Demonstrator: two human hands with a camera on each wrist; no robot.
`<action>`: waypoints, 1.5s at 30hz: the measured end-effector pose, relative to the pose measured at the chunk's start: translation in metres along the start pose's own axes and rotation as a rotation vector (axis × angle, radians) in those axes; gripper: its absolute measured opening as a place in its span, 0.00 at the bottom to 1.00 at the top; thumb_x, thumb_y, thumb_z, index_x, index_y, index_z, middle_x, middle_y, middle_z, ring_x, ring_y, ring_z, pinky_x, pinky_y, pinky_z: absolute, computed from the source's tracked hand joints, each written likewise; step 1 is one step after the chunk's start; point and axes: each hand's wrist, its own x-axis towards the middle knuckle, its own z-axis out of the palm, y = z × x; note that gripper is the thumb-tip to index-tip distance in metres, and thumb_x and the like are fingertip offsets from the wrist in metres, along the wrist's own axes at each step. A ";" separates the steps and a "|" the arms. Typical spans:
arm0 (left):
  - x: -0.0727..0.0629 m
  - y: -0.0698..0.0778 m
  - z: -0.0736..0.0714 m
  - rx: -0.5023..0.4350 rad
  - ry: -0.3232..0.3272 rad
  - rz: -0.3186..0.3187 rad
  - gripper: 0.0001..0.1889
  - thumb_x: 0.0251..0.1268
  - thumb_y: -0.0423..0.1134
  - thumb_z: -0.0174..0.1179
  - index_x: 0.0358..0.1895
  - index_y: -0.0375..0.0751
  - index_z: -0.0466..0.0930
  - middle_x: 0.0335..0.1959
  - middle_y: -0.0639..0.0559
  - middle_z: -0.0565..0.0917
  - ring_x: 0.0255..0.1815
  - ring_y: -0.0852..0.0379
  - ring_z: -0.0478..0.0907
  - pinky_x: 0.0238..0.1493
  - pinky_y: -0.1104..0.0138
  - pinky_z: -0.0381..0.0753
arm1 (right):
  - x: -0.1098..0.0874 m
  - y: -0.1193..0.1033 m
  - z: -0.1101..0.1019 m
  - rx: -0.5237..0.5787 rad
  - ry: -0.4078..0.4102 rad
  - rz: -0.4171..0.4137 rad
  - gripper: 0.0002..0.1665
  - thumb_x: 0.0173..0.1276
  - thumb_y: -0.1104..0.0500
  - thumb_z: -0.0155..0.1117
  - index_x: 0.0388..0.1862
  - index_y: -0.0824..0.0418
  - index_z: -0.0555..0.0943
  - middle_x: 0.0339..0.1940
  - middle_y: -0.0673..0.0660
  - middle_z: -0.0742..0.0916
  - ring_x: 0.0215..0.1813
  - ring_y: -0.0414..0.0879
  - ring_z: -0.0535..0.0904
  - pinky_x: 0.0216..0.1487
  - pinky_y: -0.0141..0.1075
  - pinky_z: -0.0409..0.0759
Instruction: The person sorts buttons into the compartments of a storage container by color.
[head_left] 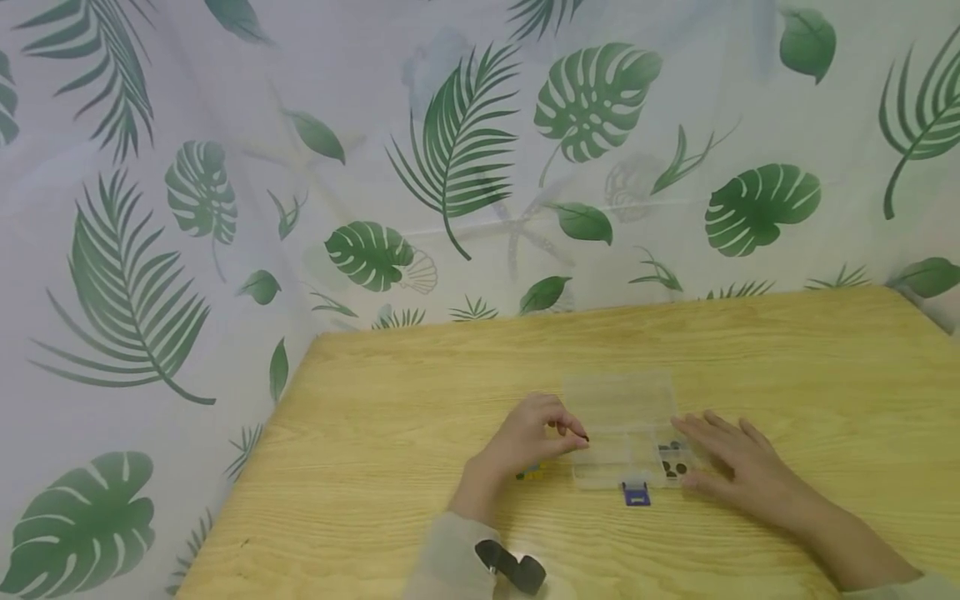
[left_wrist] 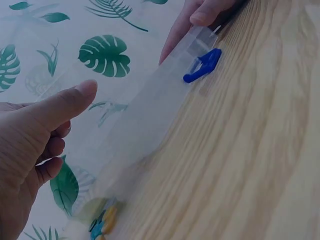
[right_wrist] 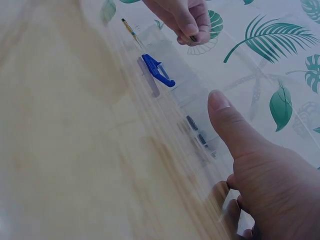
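My left hand [head_left: 525,433] pinches a small dark piece [right_wrist: 193,38] between thumb and forefinger, above the left part of a clear plastic compartment box [head_left: 600,477]. The box's clear lid [head_left: 618,400] is swung back, away from me. A purple-blue latch [head_left: 637,494] sticks out at the box's front edge. Small dark round pieces [head_left: 675,470] lie in the compartments at the right end. At that end rests my right hand [head_left: 738,467], fingers spread and extended, thumb near the front corner, holding nothing.
Left of the box, partly hidden by my left wrist, lies a small yellow and blue item [head_left: 531,472]. All this is on a wood-grain table [head_left: 390,417]. A leaf-print sheet [head_left: 480,150] hangs behind and along the left side.
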 end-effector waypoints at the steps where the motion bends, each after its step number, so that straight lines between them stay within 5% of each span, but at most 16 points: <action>1: 0.003 0.002 0.003 0.006 0.004 0.015 0.05 0.53 0.40 0.70 0.32 0.46 0.84 0.29 0.57 0.81 0.32 0.60 0.71 0.40 0.76 0.69 | 0.000 0.000 0.000 0.001 0.001 0.000 0.42 0.62 0.50 0.65 0.73 0.52 0.60 0.68 0.68 0.69 0.68 0.73 0.57 0.70 0.61 0.30; 8: 0.023 0.016 0.025 0.077 0.040 0.064 0.04 0.52 0.42 0.70 0.31 0.48 0.87 0.24 0.59 0.80 0.30 0.62 0.72 0.41 0.78 0.66 | 0.000 0.000 -0.001 -0.005 0.004 0.005 0.42 0.62 0.50 0.66 0.73 0.53 0.61 0.67 0.69 0.70 0.68 0.74 0.58 0.69 0.63 0.32; 18: 0.043 0.048 0.049 0.211 0.011 0.014 0.08 0.55 0.48 0.67 0.34 0.52 0.87 0.25 0.64 0.80 0.30 0.70 0.68 0.38 0.85 0.61 | -0.001 0.000 -0.001 0.005 -0.002 0.000 0.41 0.62 0.49 0.65 0.73 0.52 0.61 0.68 0.69 0.70 0.68 0.74 0.57 0.67 0.66 0.34; 25: 0.049 0.056 0.063 0.260 0.037 0.090 0.10 0.52 0.49 0.68 0.35 0.51 0.87 0.27 0.64 0.81 0.29 0.71 0.68 0.38 0.86 0.60 | -0.002 0.000 -0.001 0.008 0.001 -0.003 0.42 0.62 0.50 0.65 0.73 0.52 0.61 0.67 0.69 0.69 0.68 0.74 0.57 0.67 0.66 0.33; 35: 0.050 0.059 0.068 0.325 -0.004 0.002 0.10 0.55 0.54 0.65 0.36 0.56 0.86 0.31 0.68 0.81 0.31 0.73 0.65 0.38 0.87 0.59 | -0.001 -0.001 -0.002 0.012 -0.010 0.010 0.42 0.62 0.49 0.65 0.73 0.53 0.60 0.68 0.69 0.69 0.68 0.73 0.56 0.68 0.65 0.33; 45: 0.046 0.059 0.063 0.230 -0.015 -0.094 0.11 0.55 0.54 0.65 0.36 0.55 0.86 0.29 0.68 0.79 0.31 0.74 0.65 0.35 0.88 0.59 | -0.001 -0.003 -0.001 0.020 -0.010 0.019 0.42 0.63 0.49 0.65 0.73 0.52 0.61 0.68 0.69 0.69 0.69 0.73 0.56 0.68 0.64 0.32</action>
